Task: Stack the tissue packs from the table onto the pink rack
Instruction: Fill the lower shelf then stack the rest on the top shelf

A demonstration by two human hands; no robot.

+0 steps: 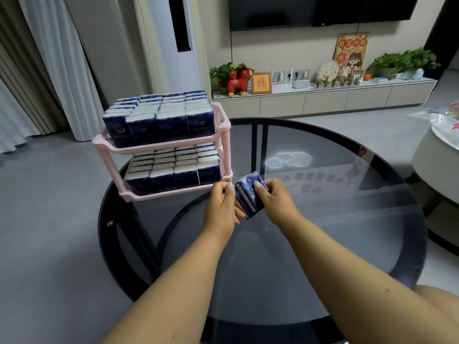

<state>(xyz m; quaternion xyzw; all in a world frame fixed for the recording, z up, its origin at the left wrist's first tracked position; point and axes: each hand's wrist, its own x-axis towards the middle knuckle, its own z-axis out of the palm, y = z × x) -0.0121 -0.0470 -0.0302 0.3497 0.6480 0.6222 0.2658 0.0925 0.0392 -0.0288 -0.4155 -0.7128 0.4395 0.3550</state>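
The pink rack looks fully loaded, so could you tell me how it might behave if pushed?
The pink rack probably feels heavy, since tissue packs fill both tiers. Its thin plastic legs may flex. Standing near the glass table's edge, it could slide off.

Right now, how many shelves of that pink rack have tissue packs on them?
2: the top shelf and the bottom shelf of the pink rack are both packed with upright rows; packs behind the front rows are partly hidden.

dark blue tissue packs [249,194]: two, tilted, held together just right of rack | pink two-tier plastic rack [223,125]: both tiers packed with upright packs
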